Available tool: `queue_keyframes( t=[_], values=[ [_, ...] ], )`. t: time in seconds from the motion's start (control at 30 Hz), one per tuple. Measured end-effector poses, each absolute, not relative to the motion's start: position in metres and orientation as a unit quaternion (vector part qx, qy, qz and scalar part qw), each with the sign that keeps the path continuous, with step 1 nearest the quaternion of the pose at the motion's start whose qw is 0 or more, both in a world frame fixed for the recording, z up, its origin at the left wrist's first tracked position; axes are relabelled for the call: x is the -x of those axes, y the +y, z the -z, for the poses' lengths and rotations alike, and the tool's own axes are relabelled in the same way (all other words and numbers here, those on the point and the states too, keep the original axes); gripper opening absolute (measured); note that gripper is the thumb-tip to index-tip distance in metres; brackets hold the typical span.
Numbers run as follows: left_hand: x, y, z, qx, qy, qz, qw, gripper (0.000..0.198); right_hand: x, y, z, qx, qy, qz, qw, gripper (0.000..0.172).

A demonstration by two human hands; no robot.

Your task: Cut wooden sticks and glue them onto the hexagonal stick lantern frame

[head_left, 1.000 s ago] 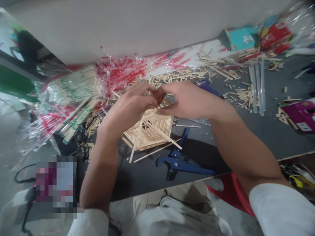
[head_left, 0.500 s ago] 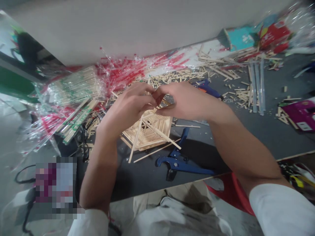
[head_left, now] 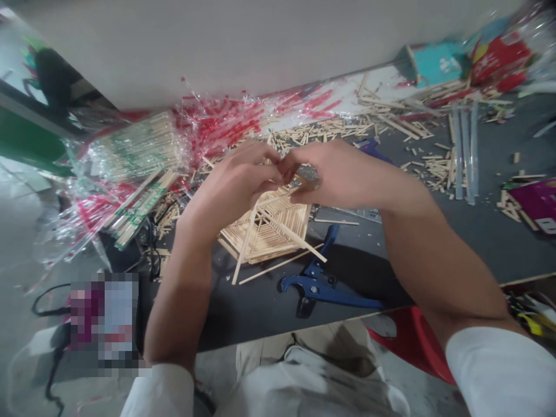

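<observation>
1. My left hand point(head_left: 243, 180) and right hand point(head_left: 341, 174): fingers curled, tips meeting above the far part of a pale, many-sided lattice of thin wooden sticks point(head_left: 278, 238). I cannot tell whether either grips anything.
2. Lattice rests on my dark grey desk point(head_left: 243, 327), two longer pale sticks point(head_left: 299, 240) splayed across its top.
3. Blue pliers-shaped cutter point(head_left: 313, 288) lies near it, handles apart.
</observation>
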State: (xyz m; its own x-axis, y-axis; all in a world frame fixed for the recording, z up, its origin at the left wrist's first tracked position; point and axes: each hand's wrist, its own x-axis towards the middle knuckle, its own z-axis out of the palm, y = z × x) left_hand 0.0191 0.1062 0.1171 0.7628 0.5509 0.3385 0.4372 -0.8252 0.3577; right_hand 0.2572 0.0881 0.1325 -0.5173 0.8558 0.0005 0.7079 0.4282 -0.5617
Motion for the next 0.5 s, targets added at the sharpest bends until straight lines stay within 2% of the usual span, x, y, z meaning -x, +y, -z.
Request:
queue_keyframes(
  t=[0.23,0.4,0.43,0.5],
  values=[
    [-0.019,0.106,-0.117,-0.929,0.284,-0.209,0.11,0.021,-0.264,0.081,-0.151,0.508,-0.808,-0.264,0.138,0.032],
    [-0.02,0.105,-0.116,-0.927,0.293,-0.207,0.113,0.023,-0.294,0.085,-0.164,0.597,-0.768,-0.18,0.143,0.024],
    [-0.02,0.105,-0.115,-0.927,0.293,-0.206,0.114,0.024,-0.304,0.091,-0.16,0.637,-0.746,-0.153,0.12,0.028],
    [-0.021,0.105,-0.115,-0.927,0.293,-0.203,0.115,0.025,-0.324,0.108,-0.147,0.706,-0.698,-0.112,0.041,0.046]
  ],
)
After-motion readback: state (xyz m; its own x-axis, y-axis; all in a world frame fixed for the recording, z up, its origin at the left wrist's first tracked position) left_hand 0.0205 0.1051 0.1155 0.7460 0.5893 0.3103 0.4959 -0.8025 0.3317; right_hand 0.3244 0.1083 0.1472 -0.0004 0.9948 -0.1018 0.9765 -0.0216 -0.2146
